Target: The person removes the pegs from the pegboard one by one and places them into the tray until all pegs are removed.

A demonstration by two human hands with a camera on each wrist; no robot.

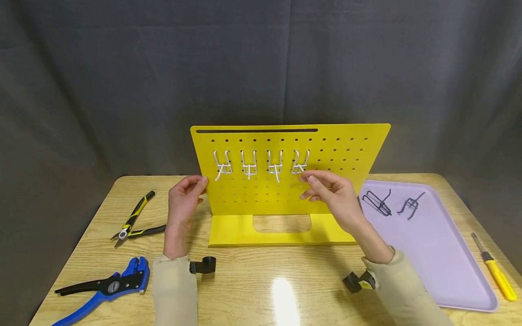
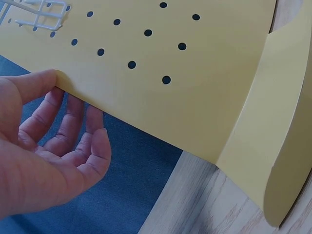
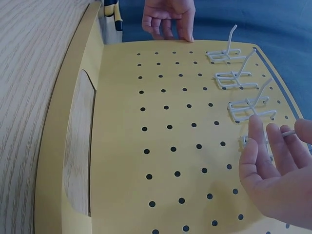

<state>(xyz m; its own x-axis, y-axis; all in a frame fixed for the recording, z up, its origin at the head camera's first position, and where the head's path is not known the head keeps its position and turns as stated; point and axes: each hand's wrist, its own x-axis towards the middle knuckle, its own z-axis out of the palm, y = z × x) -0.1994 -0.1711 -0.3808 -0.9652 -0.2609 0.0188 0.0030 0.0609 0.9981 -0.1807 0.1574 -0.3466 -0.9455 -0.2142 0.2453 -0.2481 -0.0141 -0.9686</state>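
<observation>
A yellow pegboard [image 1: 265, 199] stands upright on its folded base, with white wire hooks in a row across its upper part. My left hand [image 1: 183, 199] holds the board's left edge, thumb on the front face and fingers behind, as the left wrist view shows. The rightmost white hook [image 1: 299, 166] sits in the board's holes, and my right hand [image 1: 334, 194] is at it. In the right wrist view, thumb and fingertips pinch the end of that hook's prong [image 3: 288, 132]; the fingers hide part of its frame. The other hooks, such as the leftmost one [image 1: 222, 166], hang untouched.
On the right, a lilac tray [image 1: 432, 262] carries two black wire hooks [image 1: 409, 206], with a yellow-handled screwdriver [image 1: 497, 274] beside it. To the left lie yellow-and-black cutting pliers [image 1: 136, 213] and a blue wire stripper [image 1: 118, 285]. Dark cloth [image 1: 244, 63] hangs behind the table.
</observation>
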